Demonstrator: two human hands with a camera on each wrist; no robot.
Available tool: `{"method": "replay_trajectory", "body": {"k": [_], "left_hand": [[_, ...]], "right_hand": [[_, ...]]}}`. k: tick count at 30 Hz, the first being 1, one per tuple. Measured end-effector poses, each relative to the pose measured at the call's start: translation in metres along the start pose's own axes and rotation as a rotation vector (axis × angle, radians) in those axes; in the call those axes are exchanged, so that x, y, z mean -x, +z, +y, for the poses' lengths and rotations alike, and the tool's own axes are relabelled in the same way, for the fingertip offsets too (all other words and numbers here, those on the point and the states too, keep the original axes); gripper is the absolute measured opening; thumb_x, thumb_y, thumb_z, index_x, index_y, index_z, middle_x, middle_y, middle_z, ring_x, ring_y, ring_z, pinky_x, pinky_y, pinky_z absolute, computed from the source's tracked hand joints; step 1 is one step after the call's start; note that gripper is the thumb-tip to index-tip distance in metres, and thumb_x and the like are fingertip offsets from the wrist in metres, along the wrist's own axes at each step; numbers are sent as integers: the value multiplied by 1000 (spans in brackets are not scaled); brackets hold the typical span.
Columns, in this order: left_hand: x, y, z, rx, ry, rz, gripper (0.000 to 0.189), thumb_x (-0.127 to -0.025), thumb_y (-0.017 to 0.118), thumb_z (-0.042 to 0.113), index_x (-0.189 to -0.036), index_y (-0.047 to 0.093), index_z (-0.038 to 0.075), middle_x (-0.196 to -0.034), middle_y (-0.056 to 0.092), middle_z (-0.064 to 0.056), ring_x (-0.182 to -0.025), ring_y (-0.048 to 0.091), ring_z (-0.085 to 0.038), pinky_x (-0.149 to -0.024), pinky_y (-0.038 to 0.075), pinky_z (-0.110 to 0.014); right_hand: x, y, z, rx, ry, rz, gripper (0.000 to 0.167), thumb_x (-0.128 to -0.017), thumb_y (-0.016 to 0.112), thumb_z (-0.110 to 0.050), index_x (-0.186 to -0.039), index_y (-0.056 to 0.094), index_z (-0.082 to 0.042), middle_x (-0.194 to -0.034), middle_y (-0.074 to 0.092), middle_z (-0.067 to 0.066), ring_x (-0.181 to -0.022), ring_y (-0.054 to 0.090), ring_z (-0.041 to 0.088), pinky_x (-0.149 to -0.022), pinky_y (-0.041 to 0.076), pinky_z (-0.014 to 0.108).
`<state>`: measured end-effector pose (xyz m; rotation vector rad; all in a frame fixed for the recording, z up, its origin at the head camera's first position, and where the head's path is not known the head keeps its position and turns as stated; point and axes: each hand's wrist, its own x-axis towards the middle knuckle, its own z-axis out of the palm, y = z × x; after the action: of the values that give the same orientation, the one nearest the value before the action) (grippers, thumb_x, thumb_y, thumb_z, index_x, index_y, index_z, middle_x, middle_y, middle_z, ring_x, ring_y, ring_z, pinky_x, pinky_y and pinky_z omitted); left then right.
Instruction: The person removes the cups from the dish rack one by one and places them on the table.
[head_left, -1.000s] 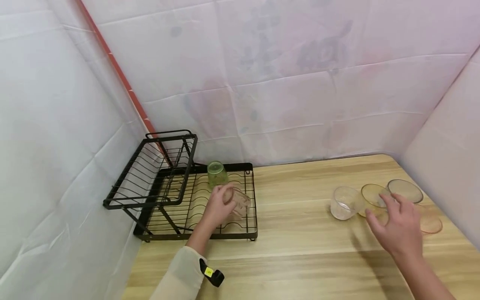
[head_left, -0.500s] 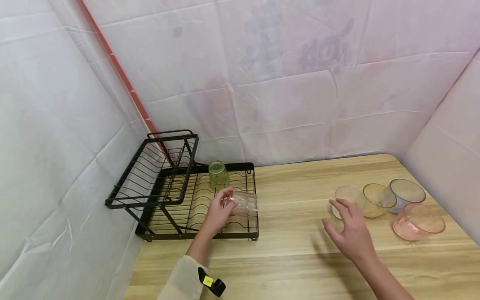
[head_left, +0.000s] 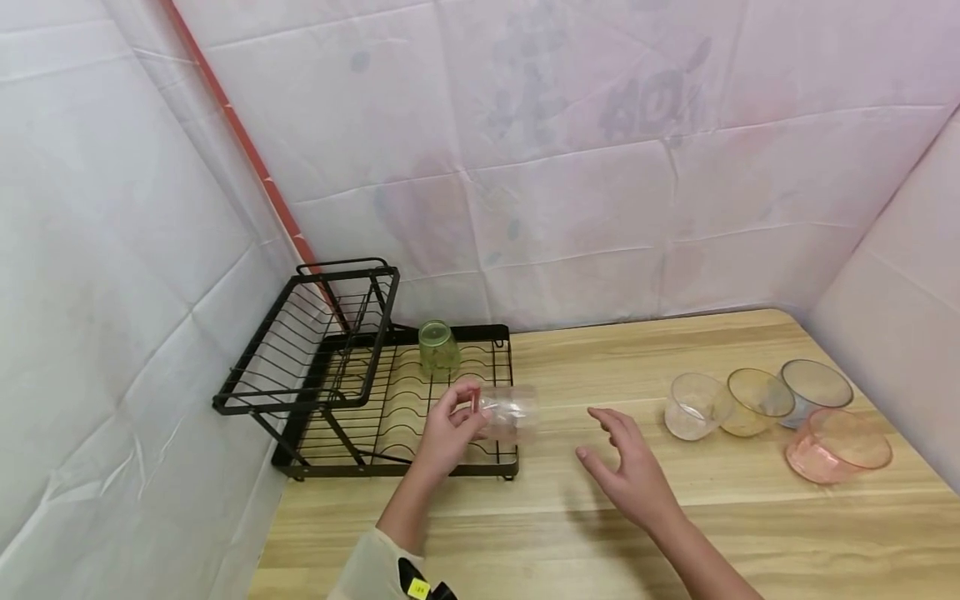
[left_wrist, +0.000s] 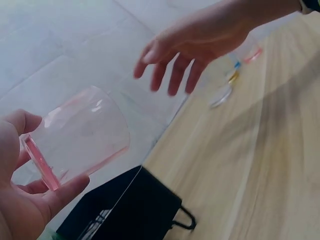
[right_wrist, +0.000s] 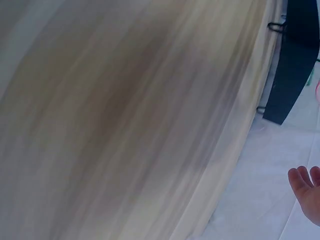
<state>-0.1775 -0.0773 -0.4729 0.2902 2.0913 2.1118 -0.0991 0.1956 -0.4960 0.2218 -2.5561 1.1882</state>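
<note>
My left hand [head_left: 444, 431] grips a clear pink glass [head_left: 508, 414] by its thick base, above the right part of the black dish rack [head_left: 405, 472]. The glass lies on its side in the air, its mouth turned right; the left wrist view shows thumb and fingers around the base of the pink glass [left_wrist: 82, 135]. To the right of it, my right hand [head_left: 628, 475] hovers over the table, fingers loosely spread and holding nothing. Upside down at the rack's back stands a green glass [head_left: 438, 348].
On the table's right side stand a clear cup [head_left: 692, 417], a yellow cup [head_left: 752, 414], a grey-blue cup [head_left: 817, 385] and a pink bowl-like cup [head_left: 832, 454]. The rack's raised upper tier [head_left: 300, 329] is at the left. White sheeting [head_left: 555, 225] hangs behind the table.
My right hand has moved left from the cups toward the rack. My left hand has turned the pink glass level and shifted it slightly right.
</note>
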Motion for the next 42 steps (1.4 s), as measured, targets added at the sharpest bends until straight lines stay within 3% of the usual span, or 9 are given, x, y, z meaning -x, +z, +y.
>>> {"method": "replay_trajectory", "body": {"k": [7, 14, 18, 21, 24, 31, 39, 42], "left_hand": [[12, 19, 3, 48, -22, -78, 46, -88, 70, 8, -132, 55, 11, -126, 53, -17, -105, 65, -24, -81, 59, -34], [25, 36, 2, 80, -27, -127, 47, -87, 72, 10, -131, 55, 11, -129, 52, -20, -115, 62, -34, -85, 58, -34], [31, 42, 0, 74, -23, -121, 47, -87, 72, 10, -131, 55, 11, -130, 54, -16, -116, 62, -32, -86, 57, -31], [35, 47, -1, 84, -18, -115, 48, -87, 71, 9, -132, 53, 7, -129, 55, -16, -115, 63, -29, -85, 57, -30], [40, 51, -1, 100, -29, -110, 50, -87, 71, 7, -132, 50, 2, -129, 53, -18, -112, 63, -27, -81, 58, -29], [44, 59, -5, 105, -74, -83, 49, -85, 70, 3, -130, 50, 3, -129, 53, -21, -107, 62, -24, -77, 58, -28], [48, 66, -6, 109, -85, -68, 48, -84, 70, 2, -127, 49, 1, -126, 56, -14, -108, 62, -27, -77, 58, -26], [48, 67, -8, 66, -71, -64, 46, -84, 72, 6, -125, 52, 6, -129, 57, -15, -112, 61, -26, -84, 56, -27]], "right_hand": [[-3, 10, -20, -239, 51, -78, 55, -98, 61, -19, -148, 40, -15, -144, 47, 12, -122, 55, 34, -94, 52, 46], [-2, 14, -31, -439, 118, -130, 57, -100, 53, -11, -152, 31, -16, -146, 41, 22, -121, 54, 41, -86, 54, 31], [-1, 15, -34, -495, 145, -148, 57, -99, 55, -11, -151, 32, -17, -143, 41, 20, -117, 58, 28, -81, 56, 29], [1, 15, -34, -496, 151, -134, 55, -99, 56, -12, -150, 35, -17, -140, 45, 19, -111, 60, 12, -79, 56, 29], [2, 15, -34, -485, 143, -109, 54, -98, 58, -11, -148, 38, -16, -137, 48, 18, -106, 59, 4, -76, 56, 29], [5, 13, -36, -443, 106, -64, 57, -94, 64, -8, -146, 42, -17, -134, 51, 16, -105, 59, 18, -75, 57, 27], [7, 8, -41, -318, 39, -37, 63, -91, 68, -11, -146, 42, -27, -135, 50, 5, -109, 51, 9, -79, 53, 27], [7, 5, -44, -287, 8, -30, 67, -89, 70, -11, -147, 42, -28, -137, 48, 2, -109, 49, 9, -78, 52, 26]]}}
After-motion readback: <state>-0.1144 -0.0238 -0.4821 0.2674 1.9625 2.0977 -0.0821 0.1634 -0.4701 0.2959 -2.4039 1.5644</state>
